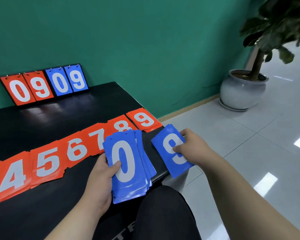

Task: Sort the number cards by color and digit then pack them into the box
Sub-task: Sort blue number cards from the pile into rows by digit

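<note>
Head view is showing a person seated at a glossy black counter (59, 118), sorting number cards. Left hand (100, 174) is gripping a fanned stack of blue plastic cards (128, 170) with a white 0 on top, thumb pressing on the face, fingers curled round the left edge; the stack is hanging over the counter's near edge, above the lap. Right hand (190, 144) is pinching a blue card with a white 9 (171, 149), tilted over the counter's right edge, apart from the stack. Red card piles are lying in a row across the counter, red 4 pile (10, 179) up to red 9 pile (144, 120), digits rising rightward. Judging the step: starting a blue row, 9 first. Doing it well is meaning laying the 9 flat on bare counter in front of the red 9 pile, not overlapping it, well in from the edge so nothing is sliding off the glossy top, and leaving room leftward for lower digits. Left grip is needing firmness; the fan is looking loose. No box is showing.
</note>
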